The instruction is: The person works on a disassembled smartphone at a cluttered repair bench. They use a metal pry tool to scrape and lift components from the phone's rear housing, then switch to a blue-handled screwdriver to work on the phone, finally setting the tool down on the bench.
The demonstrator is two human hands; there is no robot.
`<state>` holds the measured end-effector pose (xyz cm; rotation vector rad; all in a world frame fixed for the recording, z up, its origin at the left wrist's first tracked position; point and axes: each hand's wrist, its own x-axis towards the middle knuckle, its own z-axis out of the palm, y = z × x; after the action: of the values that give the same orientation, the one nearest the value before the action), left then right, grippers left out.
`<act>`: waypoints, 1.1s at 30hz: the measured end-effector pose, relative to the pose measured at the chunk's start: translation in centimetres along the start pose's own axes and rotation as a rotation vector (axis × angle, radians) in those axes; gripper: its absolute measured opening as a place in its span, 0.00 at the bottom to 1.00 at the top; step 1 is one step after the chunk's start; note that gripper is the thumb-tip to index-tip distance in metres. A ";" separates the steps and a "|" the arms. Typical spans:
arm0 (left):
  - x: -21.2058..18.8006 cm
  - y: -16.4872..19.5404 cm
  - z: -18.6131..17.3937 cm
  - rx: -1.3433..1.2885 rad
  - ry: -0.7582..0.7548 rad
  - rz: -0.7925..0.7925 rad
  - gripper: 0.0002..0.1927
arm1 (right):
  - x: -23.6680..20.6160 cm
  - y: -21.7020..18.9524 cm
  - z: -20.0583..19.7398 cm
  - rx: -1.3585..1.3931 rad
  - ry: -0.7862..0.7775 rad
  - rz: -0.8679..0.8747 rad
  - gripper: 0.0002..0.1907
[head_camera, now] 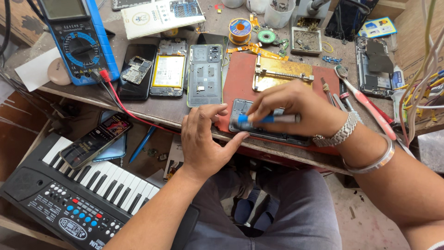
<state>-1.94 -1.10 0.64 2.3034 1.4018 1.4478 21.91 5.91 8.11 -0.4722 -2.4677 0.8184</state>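
Head view shows my right hand (296,109) closed around a blue-tipped screwdriver (268,119), its tip down on an opened phone (259,121) lying at the near edge of a red mat (240,76) on the workbench (175,109). My left hand (203,139) grips nothing: fingers spread, forefinger and thumb resting against the phone's left side. 2 more opened phones (205,74) lie side by side just left of the mat. Farther left sits a blue meter (76,39). Below the bench, a small keyboard (69,194) carries another phone (95,141).
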 end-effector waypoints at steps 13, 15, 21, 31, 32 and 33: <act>0.1 0.0 0.1 -0.011 -0.001 -0.002 0.37 | 0.1 0.0 -0.6 0.026 -0.016 -0.041 0.07; 0.0 0.0 -0.1 -0.014 -0.010 -0.006 0.37 | 0.0 -0.2 -0.8 0.057 -0.079 -0.060 0.09; -0.1 -0.1 0.0 -0.011 -0.010 0.005 0.37 | -0.1 -0.2 -0.3 0.043 -0.037 -0.060 0.08; -0.1 0.0 0.0 -0.007 -0.009 -0.006 0.37 | -0.2 -0.2 0.2 -0.007 0.035 -0.031 0.08; -0.1 0.0 0.0 -0.008 -0.005 -0.009 0.37 | -0.2 -0.3 0.4 -0.035 0.034 -0.020 0.09; -0.1 0.0 0.2 -0.008 0.000 -0.010 0.37 | -0.2 -0.4 0.5 -0.064 0.032 -0.012 0.10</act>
<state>-1.80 -1.10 0.53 2.2877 1.4030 1.4482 21.76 5.34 7.95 -0.4894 -2.4705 0.7231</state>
